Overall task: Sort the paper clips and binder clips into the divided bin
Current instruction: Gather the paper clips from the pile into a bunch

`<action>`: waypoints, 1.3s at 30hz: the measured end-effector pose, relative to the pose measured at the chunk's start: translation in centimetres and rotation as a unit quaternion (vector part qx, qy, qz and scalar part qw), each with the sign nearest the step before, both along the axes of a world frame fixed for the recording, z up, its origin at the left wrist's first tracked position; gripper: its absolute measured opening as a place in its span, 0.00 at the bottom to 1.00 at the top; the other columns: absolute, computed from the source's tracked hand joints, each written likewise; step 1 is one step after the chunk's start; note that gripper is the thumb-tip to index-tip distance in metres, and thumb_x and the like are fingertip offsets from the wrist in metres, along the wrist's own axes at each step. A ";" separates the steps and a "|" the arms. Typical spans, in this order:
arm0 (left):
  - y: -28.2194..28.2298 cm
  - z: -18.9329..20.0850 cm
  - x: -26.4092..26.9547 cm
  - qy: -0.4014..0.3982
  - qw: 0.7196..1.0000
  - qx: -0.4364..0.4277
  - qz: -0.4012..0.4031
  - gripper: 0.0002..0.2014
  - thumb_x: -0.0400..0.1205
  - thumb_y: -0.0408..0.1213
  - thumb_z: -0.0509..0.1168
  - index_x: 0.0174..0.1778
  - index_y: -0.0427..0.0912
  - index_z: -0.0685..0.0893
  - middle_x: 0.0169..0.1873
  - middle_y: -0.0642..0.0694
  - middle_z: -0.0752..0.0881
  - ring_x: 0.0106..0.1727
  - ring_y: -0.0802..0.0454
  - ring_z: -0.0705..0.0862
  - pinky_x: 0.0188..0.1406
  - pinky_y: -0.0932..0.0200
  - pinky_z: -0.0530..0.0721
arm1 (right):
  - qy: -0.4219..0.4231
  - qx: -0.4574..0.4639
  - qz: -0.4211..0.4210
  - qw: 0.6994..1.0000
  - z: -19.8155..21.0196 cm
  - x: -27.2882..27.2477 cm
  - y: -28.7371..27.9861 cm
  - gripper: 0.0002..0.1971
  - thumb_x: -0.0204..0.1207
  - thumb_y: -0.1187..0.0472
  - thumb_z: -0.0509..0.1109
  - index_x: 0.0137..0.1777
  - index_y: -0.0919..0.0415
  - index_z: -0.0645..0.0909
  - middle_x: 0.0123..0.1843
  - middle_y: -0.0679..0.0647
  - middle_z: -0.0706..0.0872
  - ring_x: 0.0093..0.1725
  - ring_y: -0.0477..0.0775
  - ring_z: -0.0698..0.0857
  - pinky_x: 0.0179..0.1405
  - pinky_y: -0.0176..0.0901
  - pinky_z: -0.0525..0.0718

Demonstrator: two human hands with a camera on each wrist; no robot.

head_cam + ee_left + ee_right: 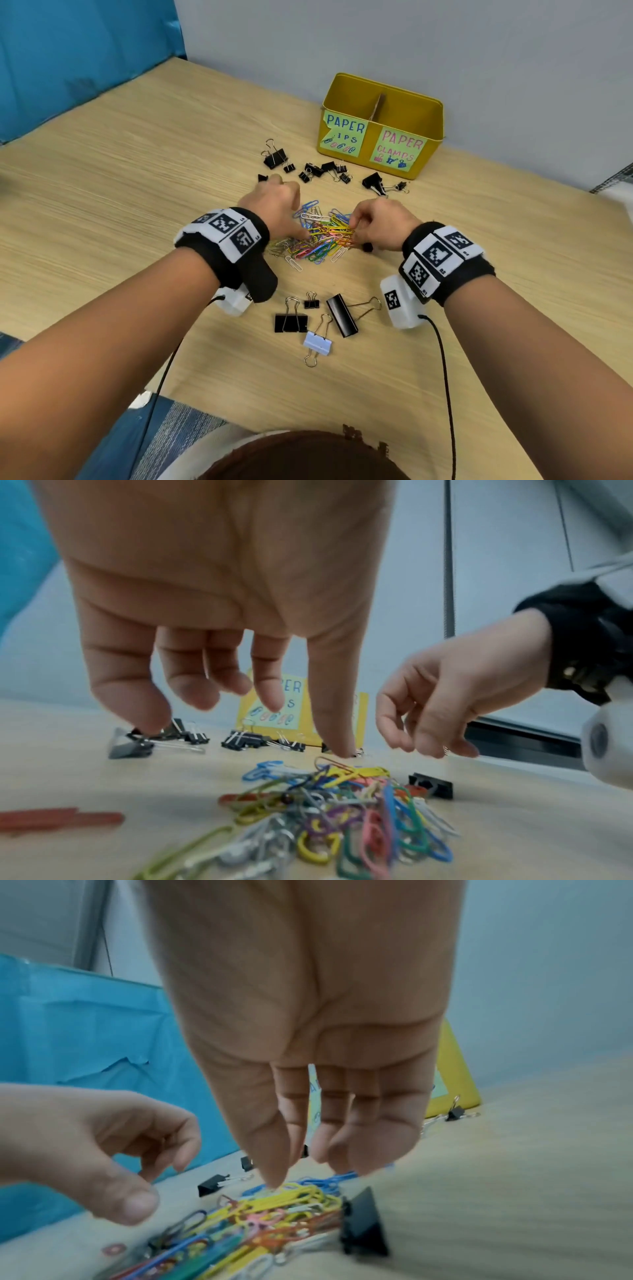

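A pile of coloured paper clips lies in the middle of the wooden table. My left hand hovers over its left side with fingers spread downward, and the thumb touches the pile. My right hand comes down on the right side with fingers bent. Its thumb tip rests on yellow clips, and no clip is lifted. The yellow divided bin stands at the back, labelled PAPER CLIPS on the left and PAPER CLAMPS on the right.
Several black binder clips lie between the pile and the bin. More binder clips, one of them white, lie near me. One small black binder clip sits under my right hand. A grey wall stands behind the bin.
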State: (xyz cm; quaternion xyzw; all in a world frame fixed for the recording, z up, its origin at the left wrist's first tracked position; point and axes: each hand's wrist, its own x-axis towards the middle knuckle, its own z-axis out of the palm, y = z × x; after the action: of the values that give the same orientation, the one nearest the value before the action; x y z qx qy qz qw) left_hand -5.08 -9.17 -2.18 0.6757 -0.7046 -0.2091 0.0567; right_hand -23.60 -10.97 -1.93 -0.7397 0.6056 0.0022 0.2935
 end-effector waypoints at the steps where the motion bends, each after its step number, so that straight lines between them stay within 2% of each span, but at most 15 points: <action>1: 0.0 0.2 0.3 0.000 1.000 0.008 0.007 0.27 0.67 0.50 0.77 0.56 0.43 0.77 0.60 0.42 0.74 0.63 0.43 0.75 0.59 0.48 0.78 | 0.044 -0.015 0.016 0.999 0.0 -0.1 0.0 0.06 0.70 0.63 0.73 0.45 0.56 0.81 0.44 0.54 0.82 0.42 0.52 0.79 0.31 0.36 0.75; 3: -0.1 0.5 0.8 -0.020 0.998 0.063 0.009 0.34 0.66 0.48 0.79 0.65 0.45 0.74 0.68 0.40 0.70 0.68 0.41 0.74 0.64 0.44 0.78 | 0.112 -0.003 0.044 0.993 -0.4 -0.3 0.2 0.10 0.69 0.61 0.75 0.50 0.59 0.82 0.44 0.53 0.79 0.45 0.53 0.77 0.34 0.38 0.73; 5: -0.2 0.5 1.2 -0.044 0.990 0.133 -0.002 0.34 0.68 0.42 0.78 0.69 0.45 0.73 0.68 0.41 0.70 0.61 0.41 0.77 0.57 0.48 0.81 | 0.140 0.036 0.046 0.988 -0.3 -0.4 0.4 0.08 0.69 0.63 0.75 0.48 0.60 0.82 0.42 0.53 0.79 0.39 0.51 0.78 0.28 0.35 0.73; 7: -0.2 0.3 1.6 -0.051 0.988 0.145 -0.013 0.22 0.75 0.35 0.71 0.65 0.42 0.76 0.65 0.41 0.76 0.49 0.45 0.78 0.45 0.56 0.78 | 0.198 0.077 0.058 0.976 0.3 -0.7 0.2 0.10 0.69 0.63 0.76 0.49 0.62 0.83 0.42 0.53 0.81 0.37 0.50 0.78 0.32 0.37 0.77; 10: -0.1 -0.4 1.5 -0.052 0.993 0.108 -0.015 0.12 0.81 0.33 0.61 0.59 0.39 0.80 0.60 0.40 0.82 0.47 0.46 0.78 0.46 0.57 0.77 | 0.276 0.105 0.075 0.953 1.1 -1.1 -0.7 0.20 0.67 0.59 0.77 0.57 0.68 0.85 0.48 0.57 0.84 0.47 0.54 0.79 0.42 0.42 0.77; 13: -0.4 -0.8 0.4 -0.023 0.994 0.099 -0.030 0.15 0.77 0.24 0.61 0.58 0.39 0.81 0.60 0.39 0.82 0.57 0.42 0.82 0.52 0.55 0.80 | 0.254 0.056 0.061 0.964 1.1 -0.5 -1.5 0.20 0.65 0.60 0.78 0.57 0.66 0.83 0.55 0.58 0.86 0.49 0.56 0.80 0.43 0.41 0.78; 16: -0.8 -1.1 -0.4 0.020 0.996 0.078 -0.036 0.18 0.74 0.20 0.62 0.57 0.40 0.81 0.59 0.40 0.82 0.55 0.44 0.81 0.50 0.56 0.79 | 0.145 0.014 0.038 0.989 0.6 0.6 -1.8 0.30 0.64 0.58 0.79 0.66 0.57 0.75 0.67 0.58 0.78 0.58 0.57 0.78 0.49 0.40 0.78; 18: -1.1 -1.2 -0.5 0.045 0.998 0.034 -0.025 0.15 0.76 0.24 0.64 0.58 0.41 0.80 0.60 0.39 0.80 0.54 0.46 0.79 0.53 0.56 0.78 | 0.112 0.015 0.046 0.993 0.2 1.4 -1.8 0.42 0.63 0.50 0.80 0.77 0.53 0.66 0.73 0.60 0.72 0.68 0.60 0.76 0.65 0.48 0.77; 20: -1.1 -1.1 -0.5 0.054 0.998 0.013 -0.015 0.15 0.78 0.33 0.67 0.61 0.42 0.78 0.63 0.39 0.75 0.63 0.42 0.77 0.63 0.51 0.78 | 0.129 0.009 0.060 0.990 -0.4 1.9 -1.8 0.47 0.63 0.46 0.79 0.80 0.48 0.60 0.74 0.60 0.69 0.73 0.63 0.72 0.72 0.55 0.74; 23: -0.6 -1.1 -0.8 0.023 0.998 0.057 -0.029 0.29 0.73 0.47 0.73 0.68 0.45 0.73 0.66 0.39 0.70 0.70 0.40 0.72 0.69 0.45 0.76 | 0.191 -0.012 0.093 0.977 -1.0 2.5 -1.8 0.43 0.66 0.45 0.76 0.80 0.45 0.61 0.72 0.59 0.71 0.72 0.64 0.69 0.70 0.58 0.75; 26: -0.4 -1.4 -1.3 -0.029 0.994 0.089 -0.061 0.39 0.66 0.47 0.78 0.72 0.45 0.70 0.67 0.39 0.71 0.70 0.41 0.72 0.67 0.46 0.77 | 0.172 -0.036 0.107 0.979 -1.2 3.2 -1.9 0.32 0.68 0.51 0.77 0.73 0.51 0.73 0.66 0.60 0.76 0.67 0.62 0.76 0.67 0.51 0.78; 32: -1.2 -1.3 -2.1 -0.015 0.994 0.073 -0.075 0.26 0.76 0.33 0.71 0.70 0.39 0.73 0.67 0.36 0.73 0.63 0.40 0.79 0.62 0.52 0.78 | 0.112 -0.052 0.101 0.987 -1.1 3.0 -2.2 0.20 0.73 0.61 0.73 0.66 0.57 0.80 0.63 0.59 0.83 0.62 0.58 0.80 0.56 0.41 0.76; 34: -1.5 -1.2 -2.1 -0.011 0.995 0.062 -0.073 0.24 0.77 0.32 0.69 0.70 0.39 0.75 0.66 0.37 0.77 0.65 0.41 0.79 0.62 0.54 0.78 | 0.073 -0.045 0.068 0.994 -1.2 2.6 -2.4 0.19 0.73 0.62 0.73 0.65 0.56 0.81 0.61 0.58 0.85 0.53 0.56 0.84 0.50 0.40 0.78; 36: -1.9 -1.1 -1.8 0.019 0.996 0.055 -0.062 0.20 0.78 0.29 0.67 0.68 0.39 0.79 0.65 0.38 0.82 0.65 0.43 0.80 0.61 0.56 0.78 | 0.011 -0.017 0.024 1.000 -1.2 2.1 -2.7 0.14 0.74 0.65 0.72 0.60 0.57 0.84 0.57 0.59 0.87 0.38 0.55 0.85 0.44 0.44 0.86; 39: -2.7 -0.9 -1.2 0.072 0.996 0.048 -0.032 0.17 0.78 0.28 0.67 0.64 0.39 0.84 0.61 0.39 0.85 0.64 0.44 0.82 0.60 0.60 0.78 | -0.057 0.023 -0.018 0.998 -1.3 1.0 -3.7 0.11 0.75 0.67 0.71 0.56 0.60 0.86 0.52 0.59 0.88 0.38 0.60 0.90 0.49 0.52 0.90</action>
State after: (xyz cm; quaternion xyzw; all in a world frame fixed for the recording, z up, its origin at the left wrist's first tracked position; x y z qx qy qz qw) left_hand -6.26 -11.84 -3.12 0.6383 -0.7089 -0.2923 0.0677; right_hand -22.63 -14.66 -3.22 -0.7210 0.6006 -0.0312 0.3441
